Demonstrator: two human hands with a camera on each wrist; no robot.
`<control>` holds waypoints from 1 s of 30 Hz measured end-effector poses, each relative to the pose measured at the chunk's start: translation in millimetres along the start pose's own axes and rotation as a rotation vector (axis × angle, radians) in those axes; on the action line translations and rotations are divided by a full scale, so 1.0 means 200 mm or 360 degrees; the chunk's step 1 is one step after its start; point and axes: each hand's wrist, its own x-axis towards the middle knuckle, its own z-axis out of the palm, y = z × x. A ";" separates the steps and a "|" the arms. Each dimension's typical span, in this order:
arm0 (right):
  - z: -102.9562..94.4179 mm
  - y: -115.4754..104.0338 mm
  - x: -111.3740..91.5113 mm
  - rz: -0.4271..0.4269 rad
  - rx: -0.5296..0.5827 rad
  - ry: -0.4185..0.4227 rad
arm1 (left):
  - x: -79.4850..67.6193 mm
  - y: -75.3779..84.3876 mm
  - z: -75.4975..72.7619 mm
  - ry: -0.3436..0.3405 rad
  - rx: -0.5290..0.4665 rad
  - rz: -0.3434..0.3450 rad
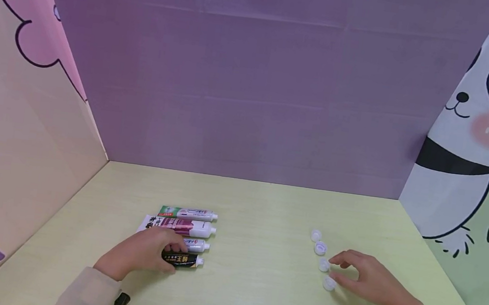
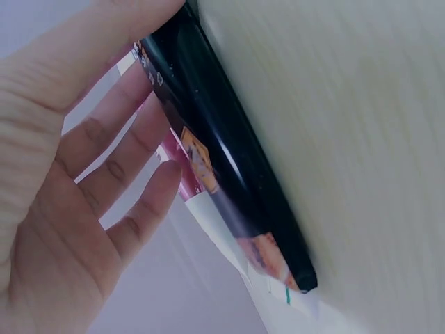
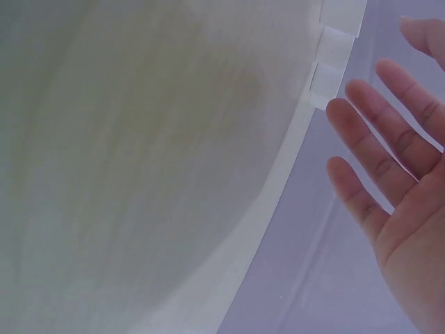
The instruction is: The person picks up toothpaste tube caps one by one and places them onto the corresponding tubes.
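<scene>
Toothpaste tubes lie in a column on the left of the table in the head view, white nozzles pointing right. My left hand (image 1: 149, 252) grips the nearest one, a black toothpaste tube (image 1: 184, 260), with thumb on its near side and fingers on its far side. Behind it lie a partly covered silvery tube (image 1: 195, 245), a white and magenta tube (image 1: 186, 227) and a green and white tube (image 1: 187, 213). My right hand (image 1: 370, 282) hovers with thumb and fingers apart beside several white caps (image 1: 324, 265). The right wrist view shows its fingers (image 3: 361, 132) spread, holding nothing.
The pale wood-look table (image 1: 255, 294) meets a purple back wall (image 1: 266, 84). A side wall with a pink cartoon figure (image 1: 47, 14) stands on the left, one with a panda picture (image 1: 456, 126) on the right.
</scene>
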 end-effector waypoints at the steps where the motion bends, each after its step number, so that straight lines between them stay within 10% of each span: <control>1: 0.00 0.00 0.00 0.0006 0.0014 -0.0016 | 0.00 0.00 0.00 -0.0001 -0.0005 0.0000; 30: 0.00 -0.04 0.00 0.0017 0.0127 -0.0186 | 0.00 -0.01 0.03 -0.0007 -0.0028 0.0139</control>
